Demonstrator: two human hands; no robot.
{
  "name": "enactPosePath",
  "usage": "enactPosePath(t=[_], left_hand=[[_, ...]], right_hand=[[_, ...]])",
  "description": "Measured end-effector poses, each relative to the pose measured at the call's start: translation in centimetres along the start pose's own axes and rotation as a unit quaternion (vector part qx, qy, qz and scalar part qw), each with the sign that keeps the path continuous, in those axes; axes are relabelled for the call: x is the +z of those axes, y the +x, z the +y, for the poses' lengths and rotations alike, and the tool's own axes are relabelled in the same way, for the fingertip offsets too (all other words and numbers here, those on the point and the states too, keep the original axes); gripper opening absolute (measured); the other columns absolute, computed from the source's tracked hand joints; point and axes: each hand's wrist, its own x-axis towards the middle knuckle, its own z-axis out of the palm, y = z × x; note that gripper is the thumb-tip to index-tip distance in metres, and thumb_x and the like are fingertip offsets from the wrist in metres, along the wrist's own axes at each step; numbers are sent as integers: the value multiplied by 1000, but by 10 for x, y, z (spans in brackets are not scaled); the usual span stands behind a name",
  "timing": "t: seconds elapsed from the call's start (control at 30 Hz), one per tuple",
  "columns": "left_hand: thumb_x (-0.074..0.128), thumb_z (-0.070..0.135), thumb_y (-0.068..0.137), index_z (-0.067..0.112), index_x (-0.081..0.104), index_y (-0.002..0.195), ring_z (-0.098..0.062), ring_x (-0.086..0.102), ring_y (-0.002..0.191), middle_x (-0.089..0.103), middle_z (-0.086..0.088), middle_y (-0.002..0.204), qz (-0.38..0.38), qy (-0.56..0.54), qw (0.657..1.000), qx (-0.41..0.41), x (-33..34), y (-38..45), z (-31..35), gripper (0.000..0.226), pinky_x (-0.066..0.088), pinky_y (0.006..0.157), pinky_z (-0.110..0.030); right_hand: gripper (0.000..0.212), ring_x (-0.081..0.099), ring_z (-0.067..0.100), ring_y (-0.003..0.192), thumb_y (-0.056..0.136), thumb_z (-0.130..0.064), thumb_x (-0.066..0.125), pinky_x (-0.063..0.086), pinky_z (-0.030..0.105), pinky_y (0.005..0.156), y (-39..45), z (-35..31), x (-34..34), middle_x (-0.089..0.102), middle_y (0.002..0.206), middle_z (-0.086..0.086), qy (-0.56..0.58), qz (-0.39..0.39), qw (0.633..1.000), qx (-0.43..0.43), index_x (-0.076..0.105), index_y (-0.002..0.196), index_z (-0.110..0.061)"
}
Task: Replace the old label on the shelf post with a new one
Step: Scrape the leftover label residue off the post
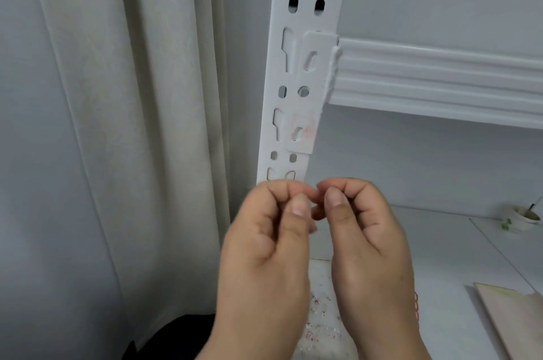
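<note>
**Label swap: seemingly mid-job, small piece in the fingers**

Both hands were raised together just below the visible part of the post [296,71]. Left hand [264,242] and right hand [367,239] had fingers curled, thumb & forefinger tips nearly meeting; something small and pale seemed pinched betw. them, prob. a label or its backing, but blur hid what exactly. Grip judged clamped on that piece, both sides.

Above the grip, a white strip [308,101] lay flat on the post's right half, over the slots, w/ a faint pinkish smudge near its lower end. Whether that was the old label, residue or the new one couldn't be told. Judgement: stage unclear; the pinched piece was prob. being peeled or readied, w/ sticking and pressing flat possibly still left.

Right of the grip and higher, the shelf beam [440,71] met the post. Below the grip lay pale scraps [320,318], poss. peeled bits.
</note>
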Motion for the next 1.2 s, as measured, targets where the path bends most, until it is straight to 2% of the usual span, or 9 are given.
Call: enactPosePath(t=[0.17, 0.27, 0.33, 0.47, 0.63, 0.8, 0.93, 1.07, 1.2], left_hand=[[46, 40, 94, 32, 65, 75, -1, 48, 53, 54, 10, 55, -47, 37, 996, -63, 11, -13, -11, 27, 45, 55, -13], [55, 28, 94, 29, 66, 72, -5, 47, 53, 53, 9, 54, -40, 24, 995, -92, 15, -15, -17, 25, 45, 55, -17], [61, 30, 90, 28, 68, 70, -6, 49, 53, 57, 8, 55, -38, 9, 993, -110, 18, -16, -21, 22, 45, 55, -21], [69, 18, 86, 23, 70, 68, -8, 50, 51, 61, 4, 57, -33, -45, 984, -169, 23, -17, -27, 19, 45, 50, -22], [71, 30, 68, 23, 71, 70, -8, 52, 52, 63, 2, 60, -46, -79, 978, -188, 27, -20, -32, 7, 45, 55, -25], [79, 14, 77, 22, 73, 71, -8, 53, 55, 64, 2, 62, -61, -84, 975, -197, 30, -20, -37, 12, 47, 56, -21], [75, 8, 76, 19, 73, 70, -4, 57, 60, 67, 2, 66, -85, -81, 973, -197, 29, -19, -38, 12, 48, 57, -15], [80, 12, 77, 24, 70, 69, -8, 57, 66, 65, -1, 72, -113, -37, 975, -186, 25, -16, -42, 18, 48, 62, -20], [78, 20, 75, 25, 68, 70, -8, 53, 64, 61, 3, 69, -148, -4, 972, -184, 24, -10, -43, 12, 46, 63, -25]], right_hand=[[21, 64, -1, 68, 95, -19, 50, 46, 8, 56, -7, 9, -14, 69, 76, -8, 19, -39, 998, 49, 65, 82, -22], [23, 66, 6, 74, 97, -27, 50, 48, 10, 60, -10, 15, -22, 70, 77, -4, 22, -52, 997, 58, 65, 81, -24], [18, 67, 10, 77, 90, -34, 52, 51, 15, 65, -11, 21, -27, 70, 78, -2, 35, -55, 996, 61, 66, 81, -26], [13, 67, 12, 76, 88, -35, 61, 52, 20, 69, -12, 29, -36, 71, 77, 0, 70, -54, 994, 68, 68, 81, -26], [9, 67, 13, 75, 86, -32, 64, 52, 21, 68, -14, 37, -44, 71, 76, 2, 77, -57, 993, 74, 69, 80, -26], [8, 68, 10, 76, 74, -33, 64, 52, 17, 69, -14, 41, -52, 73, 78, -2, 65, -47, 994, 76, 69, 78, -28], [15, 68, 7, 75, 69, -39, 66, 51, 15, 67, -15, 44, -57, 72, 78, -5, 18, -31, 998, 61, 68, 80, -29], [16, 63, 6, 78, 75, -43, 74, 45, 8, 64, -13, 49, -61, 68, 78, -9, -102, -13, 995, 8, 64, 77, -31], [25, 61, 3, 82, 71, -53, 60, 41, 5, 64, -10, 55, -66, 65, 80, -11, -178, -2, 983, -31, 60, 77, -30]])
